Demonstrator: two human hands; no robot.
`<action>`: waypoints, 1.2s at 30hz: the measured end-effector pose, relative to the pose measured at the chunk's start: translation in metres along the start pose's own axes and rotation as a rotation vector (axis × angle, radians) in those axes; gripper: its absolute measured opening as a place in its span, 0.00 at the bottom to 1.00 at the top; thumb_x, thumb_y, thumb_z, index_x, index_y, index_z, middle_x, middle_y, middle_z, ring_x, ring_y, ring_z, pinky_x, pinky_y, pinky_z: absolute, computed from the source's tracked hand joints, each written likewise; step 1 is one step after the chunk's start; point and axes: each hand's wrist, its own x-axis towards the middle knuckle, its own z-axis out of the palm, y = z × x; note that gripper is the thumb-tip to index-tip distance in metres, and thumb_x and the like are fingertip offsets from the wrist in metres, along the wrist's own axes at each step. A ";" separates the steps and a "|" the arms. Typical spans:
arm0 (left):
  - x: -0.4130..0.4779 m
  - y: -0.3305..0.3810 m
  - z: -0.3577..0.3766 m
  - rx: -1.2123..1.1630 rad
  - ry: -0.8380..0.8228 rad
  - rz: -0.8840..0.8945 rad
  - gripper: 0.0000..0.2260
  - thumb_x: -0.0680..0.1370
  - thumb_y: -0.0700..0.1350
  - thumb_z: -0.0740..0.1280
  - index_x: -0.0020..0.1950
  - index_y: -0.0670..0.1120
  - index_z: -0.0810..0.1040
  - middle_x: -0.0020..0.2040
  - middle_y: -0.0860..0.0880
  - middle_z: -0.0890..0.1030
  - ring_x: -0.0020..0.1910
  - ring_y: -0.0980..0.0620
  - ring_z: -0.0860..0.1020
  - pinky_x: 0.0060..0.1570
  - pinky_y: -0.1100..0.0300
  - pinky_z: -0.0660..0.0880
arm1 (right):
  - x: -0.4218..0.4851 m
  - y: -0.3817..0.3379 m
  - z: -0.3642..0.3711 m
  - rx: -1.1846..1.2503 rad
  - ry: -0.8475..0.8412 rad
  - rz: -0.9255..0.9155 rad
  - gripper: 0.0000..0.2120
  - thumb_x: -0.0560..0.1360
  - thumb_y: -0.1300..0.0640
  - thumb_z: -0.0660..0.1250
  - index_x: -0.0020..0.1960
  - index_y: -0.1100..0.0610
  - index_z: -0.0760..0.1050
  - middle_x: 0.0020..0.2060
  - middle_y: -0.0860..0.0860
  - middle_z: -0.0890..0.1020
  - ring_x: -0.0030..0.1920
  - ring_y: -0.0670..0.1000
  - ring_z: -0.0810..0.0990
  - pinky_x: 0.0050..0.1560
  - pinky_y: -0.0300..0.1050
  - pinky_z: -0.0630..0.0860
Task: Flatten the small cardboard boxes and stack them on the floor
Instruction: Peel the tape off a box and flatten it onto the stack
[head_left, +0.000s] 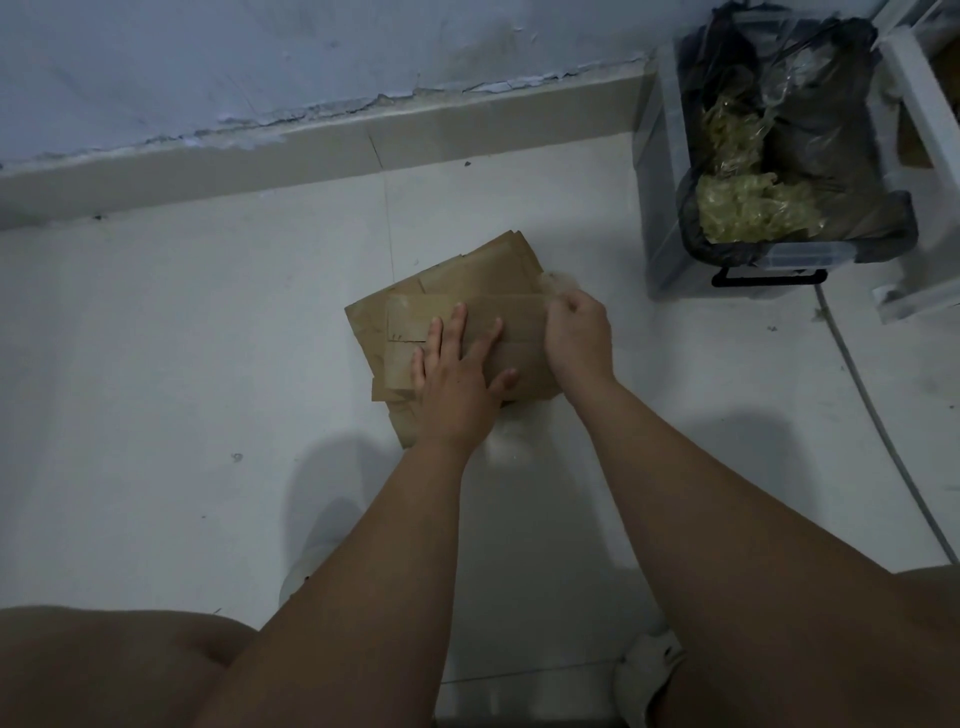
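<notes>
A stack of flattened brown cardboard boxes lies on the pale floor in the middle of the view. My left hand presses flat on the topmost piece, fingers straight and spread. At the stack's right edge my right hand has its fingers curled, pinching a strip of clear tape that sticks up from the cardboard. The lower part of the stack is hidden under my hands and forearms.
A clear plastic bin lined with a black bag and holding crumpled tape stands at the upper right, beside a white frame. A grey cable runs along the floor at right. The wall's skirting crosses behind the stack.
</notes>
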 end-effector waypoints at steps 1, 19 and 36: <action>0.000 0.000 0.000 -0.003 -0.005 0.000 0.25 0.76 0.58 0.63 0.73 0.62 0.62 0.78 0.55 0.48 0.76 0.51 0.44 0.72 0.48 0.40 | -0.001 0.000 0.000 -0.022 -0.074 0.000 0.12 0.75 0.46 0.58 0.45 0.52 0.75 0.38 0.46 0.77 0.42 0.50 0.76 0.45 0.47 0.72; -0.002 0.007 -0.007 -0.006 -0.036 -0.019 0.25 0.77 0.57 0.62 0.74 0.62 0.61 0.78 0.55 0.46 0.77 0.51 0.42 0.72 0.49 0.39 | 0.004 -0.014 -0.003 0.074 -0.043 -0.002 0.13 0.82 0.55 0.54 0.47 0.55 0.75 0.35 0.49 0.77 0.34 0.48 0.75 0.40 0.45 0.73; 0.000 0.008 -0.004 -0.018 -0.014 -0.017 0.25 0.77 0.58 0.62 0.73 0.61 0.61 0.78 0.55 0.47 0.76 0.51 0.42 0.72 0.48 0.38 | 0.034 -0.029 -0.037 0.179 0.018 0.214 0.23 0.74 0.71 0.48 0.41 0.51 0.77 0.54 0.54 0.73 0.45 0.49 0.71 0.45 0.44 0.69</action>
